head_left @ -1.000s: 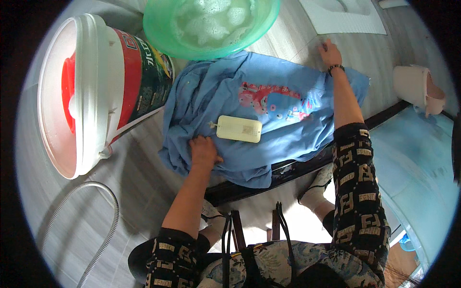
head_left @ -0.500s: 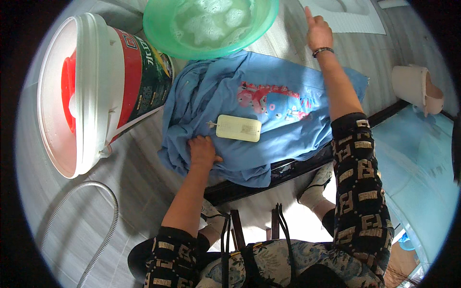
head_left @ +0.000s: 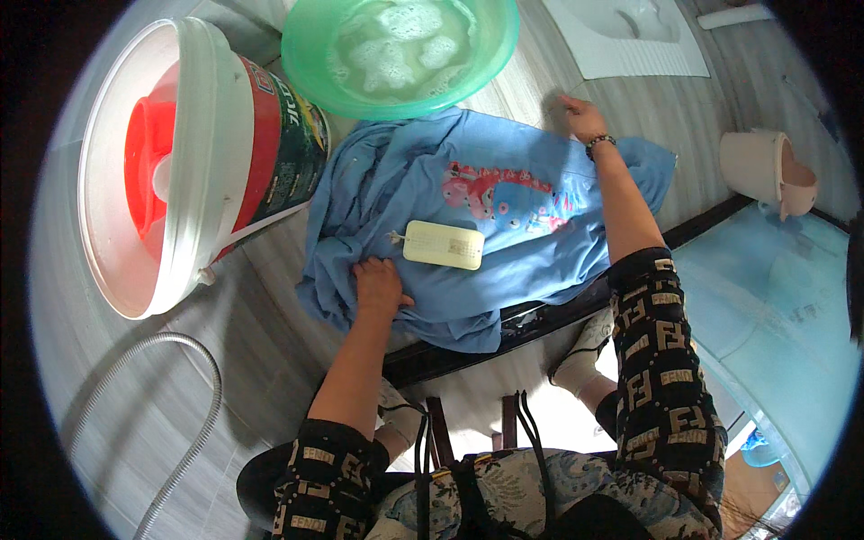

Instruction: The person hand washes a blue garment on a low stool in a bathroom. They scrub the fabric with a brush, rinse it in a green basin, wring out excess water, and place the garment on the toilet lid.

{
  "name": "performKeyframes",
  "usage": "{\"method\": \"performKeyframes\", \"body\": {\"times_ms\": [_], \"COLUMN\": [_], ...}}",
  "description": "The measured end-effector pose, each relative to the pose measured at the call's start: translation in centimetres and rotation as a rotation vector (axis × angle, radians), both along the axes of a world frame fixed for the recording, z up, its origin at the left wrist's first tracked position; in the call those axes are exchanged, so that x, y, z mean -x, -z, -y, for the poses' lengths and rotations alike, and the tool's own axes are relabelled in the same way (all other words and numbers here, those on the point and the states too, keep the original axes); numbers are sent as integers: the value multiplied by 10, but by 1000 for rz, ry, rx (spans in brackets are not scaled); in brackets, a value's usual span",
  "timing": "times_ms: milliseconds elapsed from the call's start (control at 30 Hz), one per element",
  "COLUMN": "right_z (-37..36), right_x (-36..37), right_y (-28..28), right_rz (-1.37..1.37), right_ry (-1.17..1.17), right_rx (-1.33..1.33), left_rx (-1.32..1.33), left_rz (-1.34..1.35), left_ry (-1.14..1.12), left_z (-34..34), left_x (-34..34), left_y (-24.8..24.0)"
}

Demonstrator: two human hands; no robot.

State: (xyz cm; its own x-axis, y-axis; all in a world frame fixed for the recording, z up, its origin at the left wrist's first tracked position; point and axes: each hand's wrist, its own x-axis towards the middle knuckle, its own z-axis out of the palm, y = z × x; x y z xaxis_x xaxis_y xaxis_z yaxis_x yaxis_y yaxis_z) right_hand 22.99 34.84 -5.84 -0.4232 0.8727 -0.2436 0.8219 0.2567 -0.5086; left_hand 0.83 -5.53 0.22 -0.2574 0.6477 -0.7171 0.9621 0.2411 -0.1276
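A blue garment [head_left: 531, 261] with a pink and red cartoon print lies spread over a dark-edged board. Its left part is rumpled. My left hand [head_left: 380, 286] presses on the near left folds, fingers curled into the cloth and thumb out to the side. Just beyond this hand, a pale yellow oblong block [head_left: 444, 246] with a short cord at one end rests on the cloth; its underside is hidden. Over the garment's far right edge is my right hand [head_left: 585, 119], with a dark bead bracelet at the wrist. Its fingers are loosely bent and apart, and I see nothing in them.
A green basin [head_left: 310, 85] of sudsy water stands beyond the garment. To the left a large white bucket [head_left: 193, 171] lies tipped, with something red inside. A metal hose [head_left: 214, 387] curves across the floor. A white squat toilet [head_left: 621, 49] and beige pail [head_left: 751, 166] are on the right.
My right hand has come back toward me from beyond the garment, and its outstretched finger has bent. My left hand stays on the cloth. The whole view has shifted slightly.
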Motion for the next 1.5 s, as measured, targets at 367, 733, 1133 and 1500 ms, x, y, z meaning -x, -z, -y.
{"method": "performKeyframes", "body": {"times_ms": [367, 733, 1133, 1500], "right_z": [-13, 147, 224, 228], "right_x": [8, 257, 368, 268], "right_y": [-22, -274, -350, -394], "right_rz": [130, -946, 16, -554], "right_ry": [237, -347, -1002, -415], "right_rx": [69, -262, -331, 739], "left_rx": [57, 64, 23, 8], "left_rz": [50, 81, 79, -12], "left_ry": [-65, -118, -94, -35], "left_z": [-1, 5, -1, -1], "left_x": [-1, 3, 4, -3], "left_y": [1, 19, 9, 10]}}
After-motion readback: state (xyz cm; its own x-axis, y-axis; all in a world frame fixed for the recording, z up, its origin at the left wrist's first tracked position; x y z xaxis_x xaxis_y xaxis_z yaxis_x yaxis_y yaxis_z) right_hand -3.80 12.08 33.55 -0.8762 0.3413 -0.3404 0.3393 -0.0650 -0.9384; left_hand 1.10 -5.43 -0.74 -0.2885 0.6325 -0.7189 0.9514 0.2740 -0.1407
